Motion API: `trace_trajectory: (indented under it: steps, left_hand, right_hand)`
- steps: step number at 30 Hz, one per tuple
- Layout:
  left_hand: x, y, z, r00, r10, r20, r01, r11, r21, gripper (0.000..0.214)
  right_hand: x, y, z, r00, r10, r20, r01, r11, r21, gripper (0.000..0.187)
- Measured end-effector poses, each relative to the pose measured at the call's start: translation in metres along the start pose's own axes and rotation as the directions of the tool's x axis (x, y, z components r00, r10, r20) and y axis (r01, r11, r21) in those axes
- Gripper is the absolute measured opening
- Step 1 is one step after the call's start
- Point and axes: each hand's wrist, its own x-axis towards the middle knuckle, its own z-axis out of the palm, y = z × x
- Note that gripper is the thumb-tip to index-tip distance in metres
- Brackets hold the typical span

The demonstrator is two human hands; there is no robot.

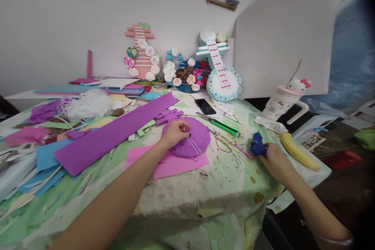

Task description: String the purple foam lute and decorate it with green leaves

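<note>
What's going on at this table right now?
A person's left hand is at a round purple piece, fingers near its white strings. The piece lies partly over a pink sheet. The right hand holds a dark blue object. Scissors and a green-handled cutter lie between the hands.

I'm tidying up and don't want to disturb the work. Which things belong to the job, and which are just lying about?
Belong, it seems:
purple disc under the left hand
blue object in the right hand
scissors, probably

Apparently just lying about:
banana
phone
tumbler
</note>
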Motion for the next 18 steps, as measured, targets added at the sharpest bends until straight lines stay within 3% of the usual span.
trace_trajectory:
  steps: [8, 14, 18]
  left_hand:
    - [0.000, 0.001, 0.001, 1.000, -0.007, -0.006, 0.008, 1.000, 0.026, 0.019]
    - [-0.001, 0.001, 0.002, 1.000, 0.001, -0.012, 0.000, 0.998, 0.060, 0.018]
    - [-0.001, 0.002, 0.001, 1.000, -0.008, -0.013, 0.009, 0.997, 0.077, 0.017]
  right_hand:
    - [0.003, -0.009, -0.005, 1.000, 0.019, 0.006, -0.019, 1.000, -0.001, 0.047]
    - [-0.012, -0.044, -0.033, 0.997, 0.073, -0.014, -0.075, 0.971, -0.229, 0.049]
    - [-0.008, -0.065, -0.052, 0.994, 0.041, -0.097, -0.055, 0.988, -0.145, 0.050]
